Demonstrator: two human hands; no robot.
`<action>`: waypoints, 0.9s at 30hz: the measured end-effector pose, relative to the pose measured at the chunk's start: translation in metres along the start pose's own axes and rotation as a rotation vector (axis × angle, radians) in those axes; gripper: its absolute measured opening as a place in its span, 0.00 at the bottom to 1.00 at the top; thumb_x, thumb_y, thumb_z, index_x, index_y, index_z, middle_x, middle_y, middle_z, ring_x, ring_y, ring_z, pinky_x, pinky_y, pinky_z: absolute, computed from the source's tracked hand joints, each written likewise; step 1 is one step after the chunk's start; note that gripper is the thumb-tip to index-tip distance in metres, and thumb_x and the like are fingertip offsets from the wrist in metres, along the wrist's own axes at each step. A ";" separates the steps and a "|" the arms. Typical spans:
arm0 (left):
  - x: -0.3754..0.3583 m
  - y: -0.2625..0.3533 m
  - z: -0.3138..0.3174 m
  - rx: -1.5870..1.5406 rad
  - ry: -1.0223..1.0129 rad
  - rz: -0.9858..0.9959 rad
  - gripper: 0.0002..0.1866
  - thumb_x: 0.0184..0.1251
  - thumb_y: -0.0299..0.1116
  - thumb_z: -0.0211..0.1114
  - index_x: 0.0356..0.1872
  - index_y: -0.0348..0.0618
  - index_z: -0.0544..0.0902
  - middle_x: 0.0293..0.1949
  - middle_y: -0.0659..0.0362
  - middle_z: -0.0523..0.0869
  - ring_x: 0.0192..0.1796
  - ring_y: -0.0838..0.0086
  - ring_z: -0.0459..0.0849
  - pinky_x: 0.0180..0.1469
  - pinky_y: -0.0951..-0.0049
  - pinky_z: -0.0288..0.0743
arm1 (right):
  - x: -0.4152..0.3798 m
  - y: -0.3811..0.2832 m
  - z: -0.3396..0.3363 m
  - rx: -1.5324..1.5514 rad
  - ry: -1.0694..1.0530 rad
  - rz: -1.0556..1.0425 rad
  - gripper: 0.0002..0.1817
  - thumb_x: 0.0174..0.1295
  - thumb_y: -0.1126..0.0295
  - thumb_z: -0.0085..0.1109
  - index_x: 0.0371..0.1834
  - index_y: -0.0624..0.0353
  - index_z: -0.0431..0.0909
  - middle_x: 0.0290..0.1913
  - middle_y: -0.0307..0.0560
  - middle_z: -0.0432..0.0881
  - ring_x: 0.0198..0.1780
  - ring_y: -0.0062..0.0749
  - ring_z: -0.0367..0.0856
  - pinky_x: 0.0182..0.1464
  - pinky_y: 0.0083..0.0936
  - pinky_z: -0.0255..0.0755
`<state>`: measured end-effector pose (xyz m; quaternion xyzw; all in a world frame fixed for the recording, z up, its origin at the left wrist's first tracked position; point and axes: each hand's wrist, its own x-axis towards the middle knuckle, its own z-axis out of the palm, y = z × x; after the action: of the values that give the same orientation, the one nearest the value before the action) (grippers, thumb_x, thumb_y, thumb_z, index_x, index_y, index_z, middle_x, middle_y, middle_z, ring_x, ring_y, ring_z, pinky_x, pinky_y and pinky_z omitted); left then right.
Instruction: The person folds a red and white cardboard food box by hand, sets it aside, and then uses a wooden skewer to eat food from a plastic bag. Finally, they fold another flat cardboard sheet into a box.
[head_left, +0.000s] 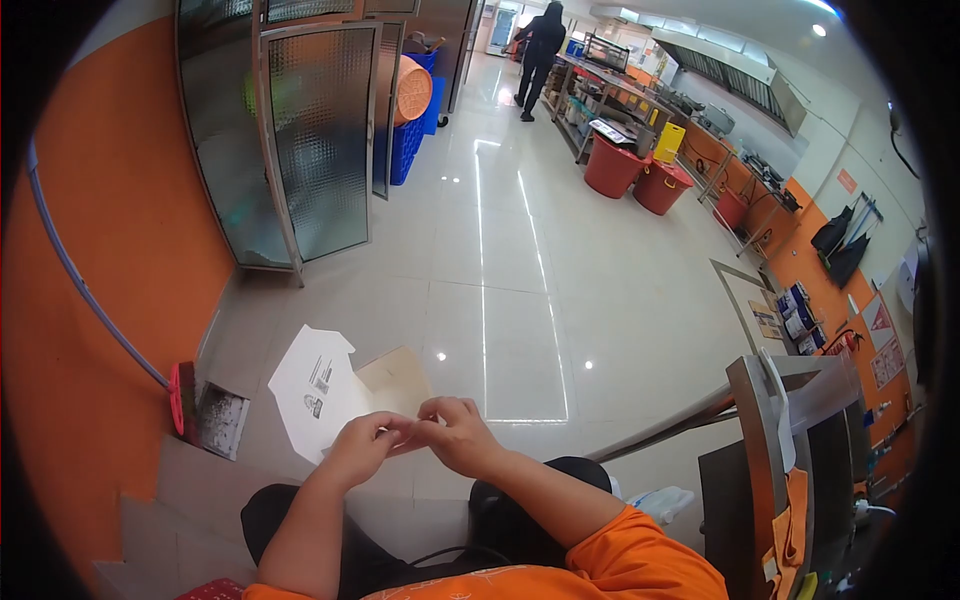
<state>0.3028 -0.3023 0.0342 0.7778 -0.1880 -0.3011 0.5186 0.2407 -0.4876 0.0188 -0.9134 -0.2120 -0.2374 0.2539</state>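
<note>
A partly folded cardboard box (322, 388) is in front of me above the floor. Its white outer face carries dark print and a small square code, and its plain brown inside (398, 378) shows behind. My left hand (364, 446) is closed on the box's near edge, fingers bent. Right beside it, my right hand (458, 437) pinches the same edge with thumb and curled fingers. The fingertips of both hands meet, and the bit of card between them is mostly hidden.
A glass-panelled door (320, 140) stands at the left, with a brush (182, 400) and a floor drain (221, 420) nearer me. Red bins (612, 168) stand by the work tables. A person (541, 50) in dark clothes is far off. A metal stand (745, 420) is close on my right.
</note>
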 end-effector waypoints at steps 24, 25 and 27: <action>-0.017 0.021 -0.010 0.213 -0.062 -0.011 0.12 0.66 0.26 0.55 0.49 0.35 0.79 0.36 0.56 0.84 0.39 0.76 0.82 0.42 0.76 0.77 | -0.003 -0.013 0.005 -0.035 -0.051 -0.010 0.12 0.54 0.71 0.56 0.44 0.49 0.78 0.43 0.38 0.75 0.47 0.33 0.75 0.49 0.34 0.64; -0.017 0.023 -0.008 0.322 -0.047 0.031 0.12 0.66 0.27 0.56 0.49 0.35 0.79 0.36 0.57 0.84 0.38 0.77 0.81 0.41 0.76 0.77 | -0.005 -0.010 0.006 -0.030 -0.068 0.014 0.13 0.54 0.72 0.57 0.44 0.48 0.78 0.43 0.37 0.76 0.46 0.34 0.75 0.49 0.33 0.63; -0.013 0.018 -0.006 0.337 -0.050 -0.017 0.12 0.66 0.28 0.57 0.49 0.37 0.79 0.38 0.55 0.84 0.38 0.76 0.82 0.39 0.76 0.76 | -0.006 -0.007 0.006 -0.037 -0.095 0.045 0.11 0.55 0.72 0.56 0.42 0.50 0.78 0.42 0.38 0.76 0.47 0.35 0.75 0.49 0.35 0.64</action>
<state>0.2974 -0.2972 0.0558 0.8474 -0.2421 -0.2893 0.3736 0.2341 -0.4802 0.0135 -0.9327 -0.1988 -0.1917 0.2320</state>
